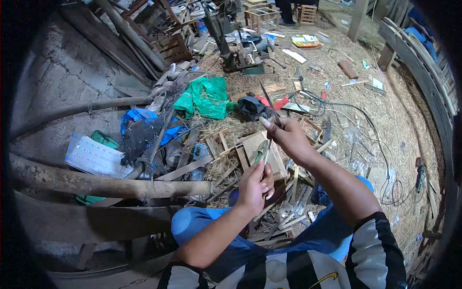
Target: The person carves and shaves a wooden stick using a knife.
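Note:
My left hand point(254, 188) is closed around a slim tool with a green part point(259, 156) showing above the fingers; its exact kind is unclear. Farther forward and to the right, my right hand point(289, 137) grips a long, dark, pointed blade-like tool point(265, 95), its tip pointing up and away from me. A thin, light strip runs between the two hands; I cannot tell which tool it belongs to. Below them lies a wooden board point(260, 144) among scraps of wood, between my knees.
A bamboo pole point(110, 185) crosses at the left. Ahead lie a green plastic bag point(207, 98), a dark bundle point(251, 107) and a metal machine point(240, 55). Cables point(358, 108) trail over the straw-covered ground at right, near a wooden rail point(423, 62).

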Motion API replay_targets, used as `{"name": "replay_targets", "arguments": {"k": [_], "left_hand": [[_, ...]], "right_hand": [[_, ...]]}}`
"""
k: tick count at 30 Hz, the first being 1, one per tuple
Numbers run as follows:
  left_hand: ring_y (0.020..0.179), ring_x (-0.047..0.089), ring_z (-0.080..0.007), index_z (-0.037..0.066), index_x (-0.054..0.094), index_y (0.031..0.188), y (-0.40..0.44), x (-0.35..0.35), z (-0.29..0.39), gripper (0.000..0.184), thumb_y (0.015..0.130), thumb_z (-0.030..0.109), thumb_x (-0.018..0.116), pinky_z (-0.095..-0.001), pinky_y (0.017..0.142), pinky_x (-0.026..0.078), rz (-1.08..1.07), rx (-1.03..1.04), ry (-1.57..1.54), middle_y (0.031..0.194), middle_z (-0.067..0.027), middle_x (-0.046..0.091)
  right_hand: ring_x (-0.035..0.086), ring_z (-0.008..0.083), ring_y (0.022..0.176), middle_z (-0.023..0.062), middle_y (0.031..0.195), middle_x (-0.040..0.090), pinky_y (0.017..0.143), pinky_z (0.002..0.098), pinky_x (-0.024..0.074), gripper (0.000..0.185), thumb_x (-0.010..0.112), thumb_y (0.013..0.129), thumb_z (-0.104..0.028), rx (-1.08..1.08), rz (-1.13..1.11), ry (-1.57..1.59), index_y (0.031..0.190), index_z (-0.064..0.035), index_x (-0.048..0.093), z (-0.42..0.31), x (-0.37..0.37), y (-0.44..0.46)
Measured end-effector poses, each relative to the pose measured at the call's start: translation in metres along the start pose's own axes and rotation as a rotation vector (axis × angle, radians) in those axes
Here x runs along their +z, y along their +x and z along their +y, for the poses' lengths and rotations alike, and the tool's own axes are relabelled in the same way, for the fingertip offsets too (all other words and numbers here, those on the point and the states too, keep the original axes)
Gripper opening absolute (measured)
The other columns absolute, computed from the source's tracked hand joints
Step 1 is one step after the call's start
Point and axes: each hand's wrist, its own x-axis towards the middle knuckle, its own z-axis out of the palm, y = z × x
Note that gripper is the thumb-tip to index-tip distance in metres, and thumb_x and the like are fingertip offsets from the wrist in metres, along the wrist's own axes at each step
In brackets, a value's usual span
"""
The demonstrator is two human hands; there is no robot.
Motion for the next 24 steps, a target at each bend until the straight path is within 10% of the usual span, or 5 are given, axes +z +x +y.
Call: {"name": "replay_targets", "arguments": {"k": [4, 7, 24], "left_hand": [[0.046, 0.030, -0.0063, 0.014, 0.045, 0.083, 0.002, -0.001, -0.005, 0.033, 0.106, 0.037, 0.040, -0.0244, 0.040, 0.028, 0.020, 0.091, 0.107, 0.057, 0.0060, 0.031], [0.045, 0.030, -0.0064, 0.014, 0.045, 0.084, 0.002, -0.002, -0.001, 0.032, 0.106, 0.037, 0.041, -0.0244, 0.040, 0.029, 0.094, 0.213, 0.080, 0.056, 0.0063, 0.031], [0.044, 0.033, -0.0033, 0.012, 0.053, 0.087, 0.010, -0.008, 0.003, 0.027, 0.103, 0.033, 0.049, -0.0220, 0.037, 0.028, 0.292, 0.438, 0.076, 0.061, 0.0065, 0.040]], "right_hand": [[0.053, 0.0131, 0.062, 0.0040, 0.064, 0.058, 0.059, 0.0339, 0.0422, 0.049, 0.058, 0.098, -0.046, -0.039, -0.005, -0.171, 0.079, -0.0009, 0.063, -0.010, -0.005, -0.005], [0.061, 0.0423, 0.066, 0.0202, 0.066, 0.062, 0.061, 0.0465, 0.0457, 0.043, 0.050, 0.100, -0.044, -0.181, 0.158, -0.496, 0.095, -0.0017, 0.058, -0.035, -0.005, -0.019], [0.058, 0.0339, 0.047, 0.0125, 0.058, 0.058, 0.040, 0.0455, 0.0425, 0.030, 0.054, 0.098, -0.028, -0.543, 0.058, -1.024, 0.076, -0.0078, 0.053, -0.011, 0.023, -0.044]]}}
